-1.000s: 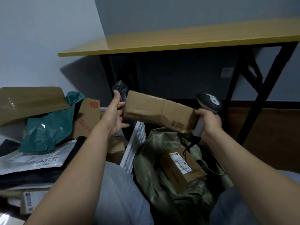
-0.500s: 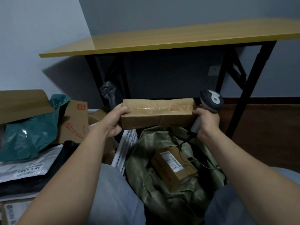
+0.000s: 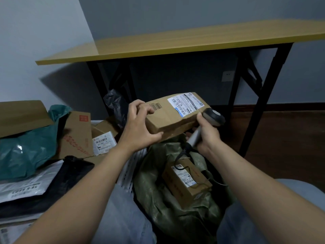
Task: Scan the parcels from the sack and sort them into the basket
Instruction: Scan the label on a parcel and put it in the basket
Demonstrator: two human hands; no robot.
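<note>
Since a moment ago we have rolled the parcel (image 3: 174,118) label-up for scanning. Our left hand (image 3: 140,128) grips its left end; our right hand (image 3: 206,137), fingers curled round the scanner (image 3: 213,118), steadies the other end above the sack (image 3: 158,199).

The print on the label (image 3: 186,104) of the box (image 3: 168,120) I hold is too small for me to read. My right hand (image 3: 208,136) covers most of the scanner (image 3: 213,118) handle. My left forearm (image 3: 95,175) hides much of the white basket (image 3: 128,173). The table (image 3: 175,43) runs off the right edge.
</note>
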